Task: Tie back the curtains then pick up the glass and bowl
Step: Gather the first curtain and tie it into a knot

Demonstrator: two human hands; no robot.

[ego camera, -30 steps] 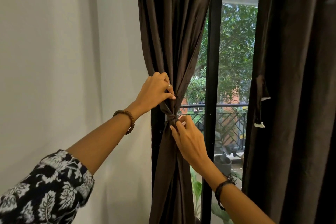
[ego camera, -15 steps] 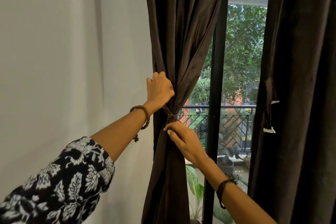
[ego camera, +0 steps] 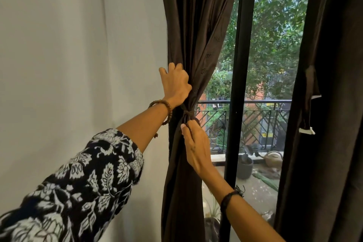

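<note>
Two hands: both at the gathered left curtain [ego camera: 194, 31], one above the tie, one below it.
Left curtain: dark brown, hanging beside the white wall [ego camera: 68, 49], cinched at mid-height by a tie-back [ego camera: 186, 113] knotted round the bunched cloth.
Left hand [ego camera: 175, 84]: above the knot, fingers curled round the near edge of the gathered cloth, gripping it; a beaded bracelet [ego camera: 164, 105] sits on the wrist.
Right hand [ego camera: 195, 143]: just below the knot, fingertips bent in against the tie and the cloth; whether they pinch the tie cannot be told, as the fingertips are turned away from view. A dark cord bracelet [ego camera: 228, 198] is on this wrist.
Sleeve [ego camera: 78, 188]: black with white floral print, covering the left arm up to the forearm, near left.
Right curtain [ego camera: 332, 104]: dark, hanging loose at far right; its own tie-strap [ego camera: 309, 104] dangles unfastened with a white tag at the end.
Glass and bowl: not seen from here.
Window frame [ego camera: 237, 84]: black upright between the two curtains.
Beyond the pane: balcony railing [ego camera: 253, 118], trees [ego camera: 275, 31], a dark plant pot [ego camera: 244, 167] and a watering can [ego camera: 272, 160] on the balcony floor.
Obstructions: the right forearm crosses in front of the lower window frame; the left hand covers the cloth folds above the knot.
</note>
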